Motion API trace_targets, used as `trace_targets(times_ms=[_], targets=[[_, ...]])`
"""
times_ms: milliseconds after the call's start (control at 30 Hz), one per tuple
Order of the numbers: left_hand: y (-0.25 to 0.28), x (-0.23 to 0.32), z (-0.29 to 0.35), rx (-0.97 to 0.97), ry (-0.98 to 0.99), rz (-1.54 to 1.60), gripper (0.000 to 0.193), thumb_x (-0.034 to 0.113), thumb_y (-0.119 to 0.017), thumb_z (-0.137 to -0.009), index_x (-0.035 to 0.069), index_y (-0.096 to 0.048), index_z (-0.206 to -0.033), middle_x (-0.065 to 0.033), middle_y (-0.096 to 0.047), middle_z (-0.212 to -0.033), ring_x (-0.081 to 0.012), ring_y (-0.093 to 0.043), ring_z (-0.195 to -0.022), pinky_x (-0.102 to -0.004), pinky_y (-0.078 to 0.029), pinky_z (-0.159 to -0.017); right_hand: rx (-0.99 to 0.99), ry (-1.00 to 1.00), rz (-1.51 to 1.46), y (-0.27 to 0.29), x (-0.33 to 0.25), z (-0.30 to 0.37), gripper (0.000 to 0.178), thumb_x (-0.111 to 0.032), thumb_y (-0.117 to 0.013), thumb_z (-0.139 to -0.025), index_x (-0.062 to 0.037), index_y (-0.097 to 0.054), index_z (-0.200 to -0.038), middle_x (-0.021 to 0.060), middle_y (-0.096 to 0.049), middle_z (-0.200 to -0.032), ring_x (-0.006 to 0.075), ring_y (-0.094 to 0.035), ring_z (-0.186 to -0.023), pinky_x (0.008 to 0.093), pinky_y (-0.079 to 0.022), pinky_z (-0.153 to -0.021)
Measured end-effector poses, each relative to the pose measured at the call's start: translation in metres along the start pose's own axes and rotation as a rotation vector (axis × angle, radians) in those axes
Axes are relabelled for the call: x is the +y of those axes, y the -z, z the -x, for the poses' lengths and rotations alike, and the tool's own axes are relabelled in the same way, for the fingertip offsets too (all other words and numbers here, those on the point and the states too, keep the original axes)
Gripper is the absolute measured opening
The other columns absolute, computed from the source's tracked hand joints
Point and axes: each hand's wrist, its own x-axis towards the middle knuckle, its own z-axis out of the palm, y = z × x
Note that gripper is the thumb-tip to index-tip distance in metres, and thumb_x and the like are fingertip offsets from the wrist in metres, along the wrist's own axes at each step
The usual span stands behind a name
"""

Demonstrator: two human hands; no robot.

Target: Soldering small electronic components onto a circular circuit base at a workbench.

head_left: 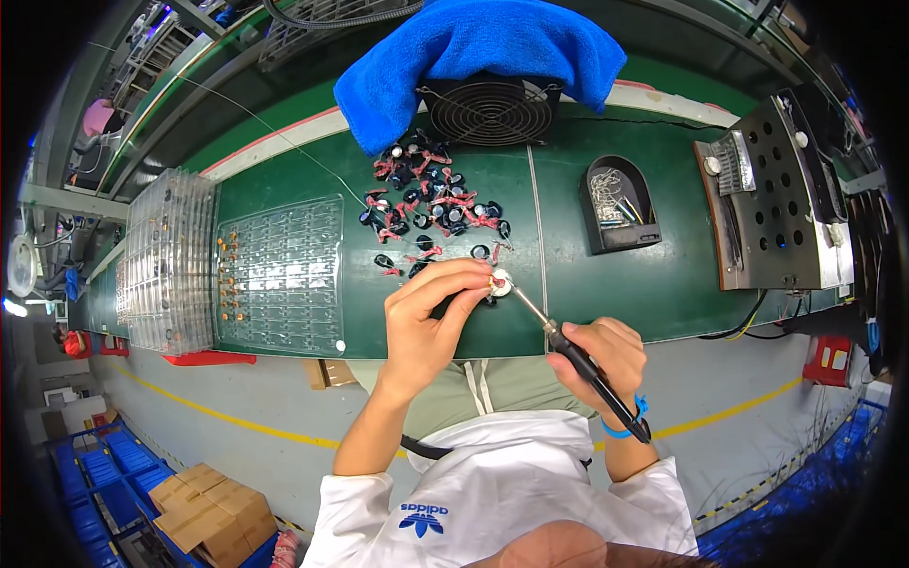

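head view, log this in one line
left hand: pinching small whitish part | right hand: gripping black-handled tool, tip near part | beyond: pile of black parts with red wires

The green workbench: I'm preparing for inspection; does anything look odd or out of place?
The blue towel looks odd: it is draped over the top of the fan, where cloth might hinder airflow. The small black parts also lie in a loose heap, unlike the stacked clear trays. I see no clear damage.

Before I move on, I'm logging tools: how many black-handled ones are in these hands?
1: the black-handled tool in the right hand; its metal shaft points toward the left hand, which pinches a small white part.
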Motion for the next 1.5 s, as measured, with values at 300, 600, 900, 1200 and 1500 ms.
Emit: trace_targets(times_ms=[300,600,900,1200,1500], targets=[[0.001,-0.001,0.0,-0.007,-0.002,-0.017,0.014,-0.012,-0.072,-0.089,-0.007,-0.075,-0.102,-0.0154,-0.075,-0.108,-0.0237,-0.073,-0.102,-0.0326,-0.06,-0.089,-0.034,0.003,0.014,0.0,-0.001,-0.002,0.034,-0.02,-0.088,-0.081,0.0045,-0.07,-0.097,0.009,-0.065,-0.067,0.0232,-0.059,-0.052,0.033,-0.045,-0.052],[0.001,0.0,-0.001,-0.01,-0.019,-0.034,0.015,-0.013,-0.071,-0.089,-0.007,-0.075,-0.102,-0.0158,-0.074,-0.109,-0.023,-0.073,-0.101,-0.0318,-0.06,-0.087,-0.038,0.009,0.0,0.002,0.001,-0.003,0.037,-0.011,-0.092,-0.07,0.0027,-0.072,-0.098,0.0088,-0.07,-0.072,0.0216,-0.06,-0.053,0.0306,-0.043,-0.049],[0.0,0.0,-0.002,0.006,-0.017,-0.023,0.015,-0.013,-0.071,-0.089,-0.007,-0.075,-0.102,-0.0156,-0.074,-0.109,-0.0225,-0.073,-0.1,-0.0315,-0.059,-0.086,0.013,-0.046,-0.086,0.003,0.0,-0.002,0.036,-0.008,-0.09,-0.072,0.006,-0.071,-0.099,0.0085,-0.066,-0.068,0.0223,-0.06,-0.053,0.0313,-0.044,-0.049],[-0.001,0.006,-0.007,0.011,-0.139,-0.228,0.015,-0.01,-0.075,-0.086,-0.005,-0.075,-0.101,-0.0139,-0.076,-0.107,-0.0231,-0.073,-0.097,-0.032,-0.057,-0.086,0.015,-0.041,-0.059,0.002,0.003,0.002,0.034,-0.022,-0.082,-0.087,0.0067,-0.069,-0.098,0.0092,-0.068,-0.066,0.022,-0.061,-0.052,0.0303,-0.048,-0.052],[0.001,0.002,-0.014,0.02,-0.366,-0.369,0.02,-0.009,-0.082,-0.078,-0.005,-0.074,-0.096,-0.0135,-0.078,-0.1,-0.0273,-0.075,-0.094,-0.0352,-0.059,-0.085,0.047,-0.079,-0.097,0.006,0.0,0.0,0.032,-0.012,-0.088,-0.077,0.0052,-0.072,-0.098,0.0078,-0.063,-0.065,0.0222,-0.059,-0.052,0.0315,-0.043,-0.049]])
